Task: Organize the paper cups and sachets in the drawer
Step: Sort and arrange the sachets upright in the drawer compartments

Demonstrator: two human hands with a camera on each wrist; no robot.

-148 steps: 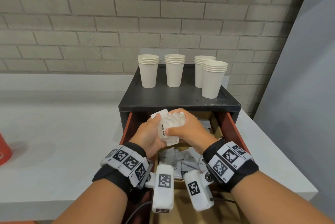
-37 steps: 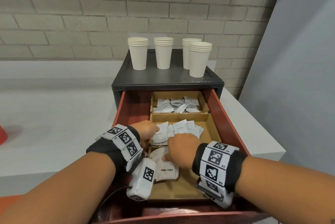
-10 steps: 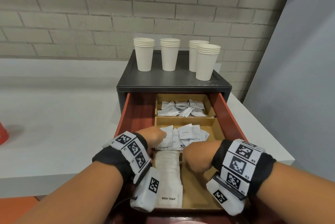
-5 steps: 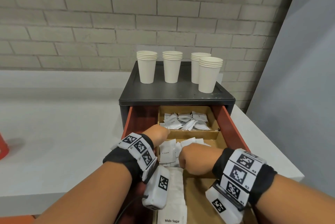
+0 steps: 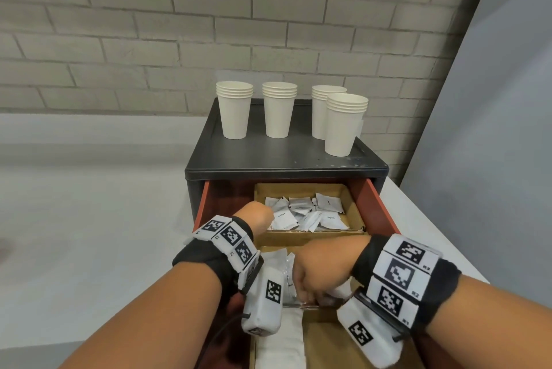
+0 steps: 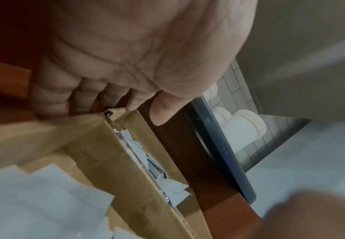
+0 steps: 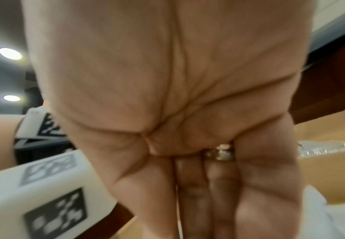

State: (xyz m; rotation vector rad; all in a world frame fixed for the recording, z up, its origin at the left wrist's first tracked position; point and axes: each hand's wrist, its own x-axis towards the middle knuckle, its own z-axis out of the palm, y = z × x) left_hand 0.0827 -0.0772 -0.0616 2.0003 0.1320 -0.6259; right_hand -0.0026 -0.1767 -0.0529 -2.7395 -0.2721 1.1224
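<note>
Several stacks of white paper cups (image 5: pixel 279 110) stand on the black cabinet top (image 5: pixel 283 161); the left wrist view also catches the cups (image 6: pixel 245 127). Below, the red drawer (image 5: pixel 373 207) is pulled out with a cardboard organizer (image 5: pixel 310 237) in it. Coffee sachets (image 5: pixel 307 215) fill its far compartment. My left hand (image 5: pixel 257 216) hooks its fingers (image 6: pixel 81 97) over the organizer's left corner, thumb free. My right hand (image 5: pixel 316 273) reaches down into the middle compartment, fingers (image 7: pixel 198 186) straight and together against the sachets (image 5: pixel 283 264) there. A row of white sugar sachets (image 5: pixel 280 338) lies in the near compartment.
A white counter (image 5: pixel 89 219) spreads to the left of the cabinet and a strip of it (image 5: pixel 424 237) shows on the right. A brick wall (image 5: pixel 209 25) stands close behind the cups. A grey panel (image 5: pixel 493 129) closes off the right side.
My left hand has slid farther in, from beside the middle compartment to the corner by the far one. My right hand has moved from the near compartment's edge onto the middle sachets.
</note>
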